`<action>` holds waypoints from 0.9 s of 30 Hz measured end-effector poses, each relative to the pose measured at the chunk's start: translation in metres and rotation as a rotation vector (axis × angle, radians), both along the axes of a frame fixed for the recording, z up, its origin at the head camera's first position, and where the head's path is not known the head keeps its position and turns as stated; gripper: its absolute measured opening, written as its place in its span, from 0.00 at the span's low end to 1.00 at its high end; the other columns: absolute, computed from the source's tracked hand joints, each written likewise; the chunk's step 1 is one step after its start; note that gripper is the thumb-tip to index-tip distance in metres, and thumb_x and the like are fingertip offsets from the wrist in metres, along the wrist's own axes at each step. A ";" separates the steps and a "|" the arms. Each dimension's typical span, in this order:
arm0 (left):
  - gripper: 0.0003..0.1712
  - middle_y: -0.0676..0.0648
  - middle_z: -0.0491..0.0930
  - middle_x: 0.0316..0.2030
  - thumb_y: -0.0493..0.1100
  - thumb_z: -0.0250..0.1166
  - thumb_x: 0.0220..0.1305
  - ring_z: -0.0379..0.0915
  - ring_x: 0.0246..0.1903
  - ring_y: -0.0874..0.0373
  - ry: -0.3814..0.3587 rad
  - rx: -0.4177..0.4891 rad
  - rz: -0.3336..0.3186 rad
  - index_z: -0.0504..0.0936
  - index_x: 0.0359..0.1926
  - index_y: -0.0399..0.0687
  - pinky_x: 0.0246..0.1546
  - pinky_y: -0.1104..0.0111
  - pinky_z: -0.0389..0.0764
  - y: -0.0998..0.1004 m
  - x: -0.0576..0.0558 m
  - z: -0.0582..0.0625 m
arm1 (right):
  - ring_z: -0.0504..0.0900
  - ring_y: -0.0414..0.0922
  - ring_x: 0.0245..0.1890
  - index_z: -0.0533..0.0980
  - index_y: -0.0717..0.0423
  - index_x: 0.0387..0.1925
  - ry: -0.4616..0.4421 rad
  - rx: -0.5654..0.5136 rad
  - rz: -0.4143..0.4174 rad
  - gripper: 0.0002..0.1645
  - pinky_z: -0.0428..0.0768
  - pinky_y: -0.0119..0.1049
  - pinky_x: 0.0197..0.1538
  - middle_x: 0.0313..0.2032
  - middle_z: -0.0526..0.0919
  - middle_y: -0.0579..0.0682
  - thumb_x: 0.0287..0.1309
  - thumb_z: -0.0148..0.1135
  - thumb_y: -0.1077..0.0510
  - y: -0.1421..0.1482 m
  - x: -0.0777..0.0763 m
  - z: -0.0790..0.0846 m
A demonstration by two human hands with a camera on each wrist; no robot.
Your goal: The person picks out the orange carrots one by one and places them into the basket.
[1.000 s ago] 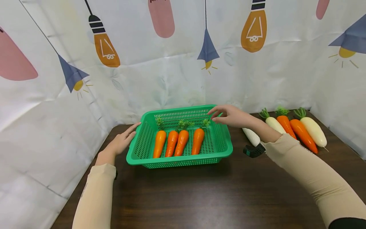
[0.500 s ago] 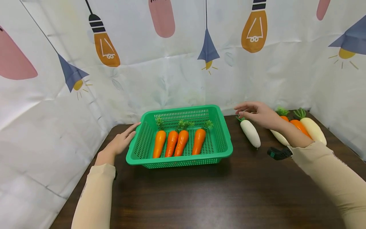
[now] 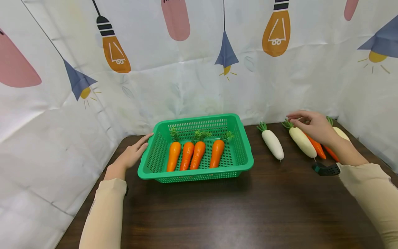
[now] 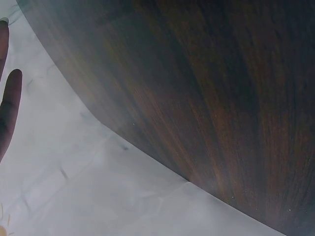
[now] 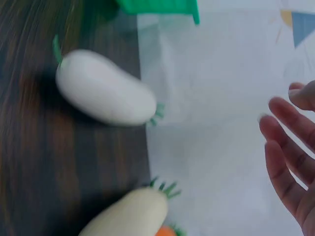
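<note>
My left hand (image 3: 132, 154) rests with extended fingers at the left rim of a green plastic basket (image 3: 205, 173). Inside the basket lie several orange carrots (image 3: 198, 155) with leafy green tops. Over the right side of the table, my right hand (image 3: 317, 128) hovers above a cream radish (image 3: 302, 141), its fingers loosely bent and holding nothing. In the right wrist view the fingers (image 5: 285, 162) are spread apart, away from the radishes. A white radish (image 3: 272, 143) lies between the basket and that hand. Partly hidden beneath the hand and wrist are an orange carrot (image 3: 318, 148) and another cream radish (image 3: 341, 133).
The dark wooden table (image 3: 199, 214) stretches in front of the basket. A white printed curtain (image 3: 199, 83) hangs along the back and both sides. The table's left edge shows beside the cloth (image 4: 74, 167) in the left wrist view.
My right hand has moved right, from over the basket's right side, past the white radish, to above the cream radish. The left hand has stayed at the basket rim.
</note>
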State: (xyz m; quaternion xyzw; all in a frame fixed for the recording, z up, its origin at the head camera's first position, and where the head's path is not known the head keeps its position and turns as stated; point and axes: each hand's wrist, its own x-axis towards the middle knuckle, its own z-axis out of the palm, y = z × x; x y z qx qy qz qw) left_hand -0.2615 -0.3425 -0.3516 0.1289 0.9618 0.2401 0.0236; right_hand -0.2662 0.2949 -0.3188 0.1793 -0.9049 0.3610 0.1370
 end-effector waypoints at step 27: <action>0.34 0.33 0.78 0.34 0.59 0.36 0.84 0.75 0.33 0.42 0.012 0.006 0.002 0.47 0.83 0.57 0.46 0.41 0.73 0.000 0.001 0.000 | 0.72 0.77 0.52 0.64 0.74 0.68 -0.255 0.307 -0.237 0.31 0.74 0.69 0.48 0.59 0.69 0.81 0.70 0.57 0.60 0.063 -0.020 -0.049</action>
